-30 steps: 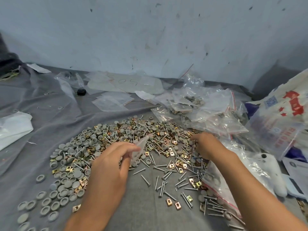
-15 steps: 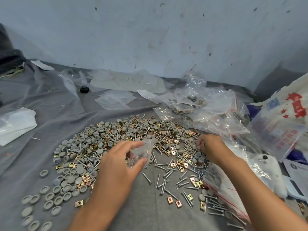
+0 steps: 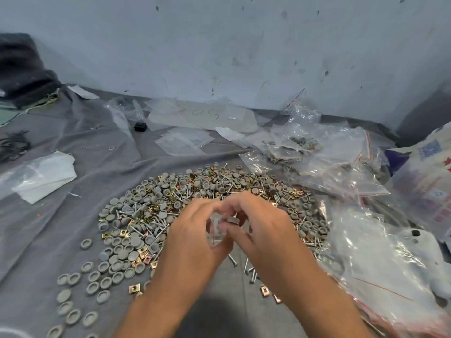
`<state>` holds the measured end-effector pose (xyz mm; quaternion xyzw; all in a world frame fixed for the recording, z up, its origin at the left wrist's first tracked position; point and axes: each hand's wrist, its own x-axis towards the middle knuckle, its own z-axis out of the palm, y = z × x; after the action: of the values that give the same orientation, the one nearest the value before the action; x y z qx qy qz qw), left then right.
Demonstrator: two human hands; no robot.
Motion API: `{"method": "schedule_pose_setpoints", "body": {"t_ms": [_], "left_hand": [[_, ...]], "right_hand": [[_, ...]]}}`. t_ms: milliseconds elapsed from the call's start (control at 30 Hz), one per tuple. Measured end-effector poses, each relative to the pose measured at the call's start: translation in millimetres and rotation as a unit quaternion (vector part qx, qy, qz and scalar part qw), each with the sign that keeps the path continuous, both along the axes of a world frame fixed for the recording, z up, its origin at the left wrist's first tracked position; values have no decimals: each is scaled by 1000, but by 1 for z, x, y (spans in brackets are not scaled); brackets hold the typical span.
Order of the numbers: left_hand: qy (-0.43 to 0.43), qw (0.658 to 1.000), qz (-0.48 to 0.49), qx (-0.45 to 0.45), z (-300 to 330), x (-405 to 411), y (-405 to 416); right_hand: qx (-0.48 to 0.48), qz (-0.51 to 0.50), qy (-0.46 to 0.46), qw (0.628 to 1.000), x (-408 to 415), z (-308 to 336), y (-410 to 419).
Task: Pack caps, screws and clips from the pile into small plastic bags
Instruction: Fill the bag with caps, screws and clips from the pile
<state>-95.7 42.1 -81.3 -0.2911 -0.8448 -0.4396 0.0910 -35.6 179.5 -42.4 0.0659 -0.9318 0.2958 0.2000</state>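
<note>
Two hands meet above a heap of loose hardware on a grey cloth-covered bench, the left hand and right hand drawn close together with fingers curled round a small clear plastic bag held between them, just over the near edge of the pile. What the right fingers are slipping into the bag is too blurred to make out. Grey caps spread to the left, bright screws lie below the hands, and brass-coloured clips are scattered among them. Filled bags are stacked at the right, flat unused bags lie farther back, and a folded white sheet rests at the left. The bag looks thin, limp and slippery, so it is probably best pinched at both lips of its mouth to keep it open. The caps seem light and easy to scoop; the screws are slim, hard and likely to roll or poke through the film; the small clips would need a fingertip pinch.
</note>
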Motion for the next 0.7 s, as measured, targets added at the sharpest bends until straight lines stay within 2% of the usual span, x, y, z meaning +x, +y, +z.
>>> {"method": "schedule_pose_setpoints", "body": {"t_ms": [200, 367, 433, 500, 567, 633, 700], "left_hand": [[2, 999, -14, 39, 0, 1, 0], [-6, 999, -3, 36, -1, 0, -1], [-16, 999, 5, 32, -2, 0, -3], [-16, 999, 13, 34, -2, 2, -3], [-21, 999, 12, 48, 1, 5, -1], [-36, 997, 3, 61, 2, 9, 1], [-47, 997, -4, 65, 2, 10, 2]], "right_hand": [[20, -53, 57, 997, -3, -13, 4], [-46, -50, 92, 993, -4, -14, 24], [-65, -145, 40, 986, -3, -22, 61], [-34, -265, -113, 957, -1, -37, 104], [7, -328, -238, 914, 1, -55, 135], [25, -333, -264, 905, -1, -68, 148], [47, -330, -252, 908, -3, -76, 151]]}}
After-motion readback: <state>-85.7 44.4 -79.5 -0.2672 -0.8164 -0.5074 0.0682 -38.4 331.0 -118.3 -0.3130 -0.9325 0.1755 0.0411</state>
